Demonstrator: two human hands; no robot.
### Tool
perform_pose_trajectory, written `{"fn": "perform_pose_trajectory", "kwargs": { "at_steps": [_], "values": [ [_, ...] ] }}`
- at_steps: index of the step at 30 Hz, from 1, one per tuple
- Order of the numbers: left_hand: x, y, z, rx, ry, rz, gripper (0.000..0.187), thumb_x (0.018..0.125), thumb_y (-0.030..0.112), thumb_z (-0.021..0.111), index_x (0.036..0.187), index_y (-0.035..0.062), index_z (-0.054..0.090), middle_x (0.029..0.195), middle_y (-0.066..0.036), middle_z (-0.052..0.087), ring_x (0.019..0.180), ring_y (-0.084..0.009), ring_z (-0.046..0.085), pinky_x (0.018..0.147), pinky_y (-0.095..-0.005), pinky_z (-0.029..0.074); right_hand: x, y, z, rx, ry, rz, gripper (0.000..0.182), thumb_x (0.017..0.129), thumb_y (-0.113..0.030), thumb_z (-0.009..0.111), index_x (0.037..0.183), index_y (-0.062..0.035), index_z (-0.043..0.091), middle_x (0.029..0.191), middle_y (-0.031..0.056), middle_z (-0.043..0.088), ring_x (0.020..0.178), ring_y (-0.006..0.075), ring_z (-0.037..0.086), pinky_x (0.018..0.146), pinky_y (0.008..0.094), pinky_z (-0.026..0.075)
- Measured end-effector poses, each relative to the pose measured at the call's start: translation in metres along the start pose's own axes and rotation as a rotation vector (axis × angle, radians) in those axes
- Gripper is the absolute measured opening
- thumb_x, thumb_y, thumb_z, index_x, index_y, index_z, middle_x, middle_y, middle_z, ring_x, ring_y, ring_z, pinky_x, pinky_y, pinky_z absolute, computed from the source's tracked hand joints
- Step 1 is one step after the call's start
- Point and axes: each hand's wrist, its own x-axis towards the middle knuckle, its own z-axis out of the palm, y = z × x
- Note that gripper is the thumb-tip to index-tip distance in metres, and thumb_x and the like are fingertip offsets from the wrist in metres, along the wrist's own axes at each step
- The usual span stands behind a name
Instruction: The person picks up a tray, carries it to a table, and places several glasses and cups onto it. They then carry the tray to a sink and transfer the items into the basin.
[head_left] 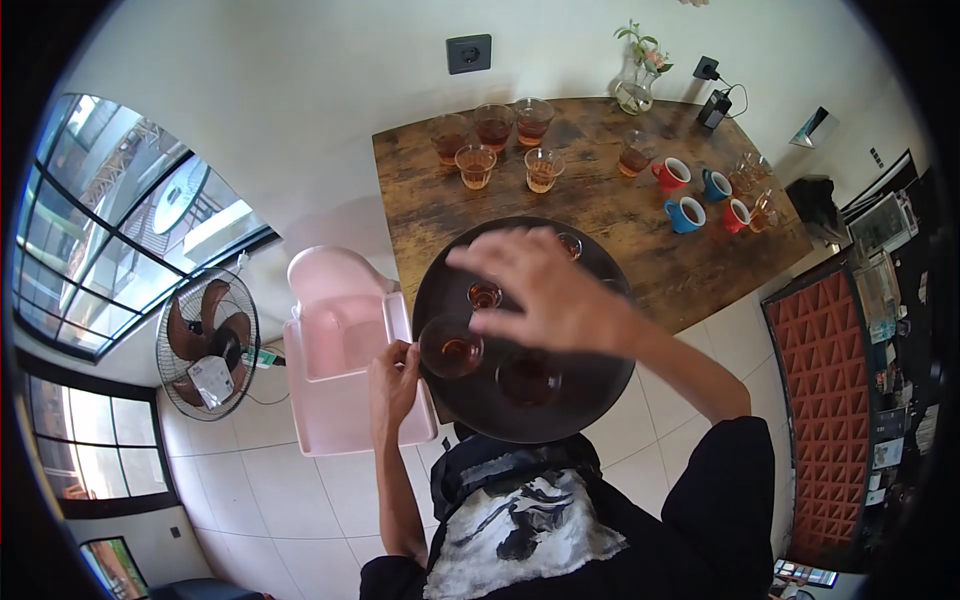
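A round dark tray (590, 400) extends over the front edge of the wooden table. My left hand (397, 378) grips its left rim, fingers closed, close to a clear glass of brown drink (455, 350). Above the tray hovers my right hand (555, 300), slightly blurred, with thumb and fingers apart and nothing visible in the grasp. Under and beside it stand a larger glass of dark drink (528, 380), a small glass (485, 296) and another small glass (570, 246). My right hand and forearm hide part of the tray.
Several filled glasses (494, 128) stand at the back of the wooden table (430, 200). One more glass (634, 158), red and blue cups (686, 214) and a flower vase (634, 92) are farther right. A pink high chair (345, 340) and a fan (208, 342) are at left.
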Motion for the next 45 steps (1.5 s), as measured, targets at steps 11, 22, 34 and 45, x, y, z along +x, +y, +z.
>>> {"fn": "perform_pose_trajectory", "kwargs": {
  "at_steps": [11,22,34,45],
  "values": [
    [-0.044,-0.002,0.038,-0.29,0.425,-0.117,0.021,0.098,0.018,0.058,0.11,0.0,0.061,0.083,-0.004,0.06,0.067,-0.0078,0.052,0.057,-0.0234,0.042,0.044,0.239,-0.006,-0.309,0.027,0.457,0.085,0.079,-0.049,0.07,0.148,-0.0158,0.033,0.143,0.0179,0.041,0.135,0.033,0.04,0.11,0.0501,0.032],
    [-0.13,0.078,0.109,-0.154,0.797,0.118,0.054,0.083,0.019,0.07,0.13,0.0021,0.049,0.118,-0.011,0.058,0.104,-0.0201,0.054,0.085,-0.034,0.042,0.06,0.255,0.003,-0.037,0.004,0.167,0.068,0.074,-0.028,0.074,0.134,-0.0077,0.05,0.12,0.0176,0.056,0.111,0.0323,0.058,0.095,0.0407,0.048],
    [-0.121,0.094,0.142,-0.077,0.506,0.02,0.105,0.066,0.017,0.089,0.149,0.0071,0.025,0.138,-0.015,0.05,0.127,-0.0291,0.05,0.105,-0.0419,0.039,0.055,0.2,-0.004,0.203,-0.501,-0.259,0.068,0.067,-0.011,0.083,0.129,-0.0074,0.053,0.111,0.0103,0.057,0.105,0.0246,0.057,0.096,0.0375,0.049],
    [-0.111,0.105,0.142,-0.057,0.547,-0.041,0.091,0.068,0.012,0.086,0.142,0.0067,0.034,0.131,-0.013,0.057,0.122,-0.029,0.055,0.103,-0.0411,0.043,0.059,0.204,-0.009,0.118,-0.645,-0.258,0.08,0.063,0.012,0.066,0.137,-0.011,0.045,0.121,0.0116,0.052,0.115,0.0292,0.053,0.103,0.039,0.046]
  ]
}}
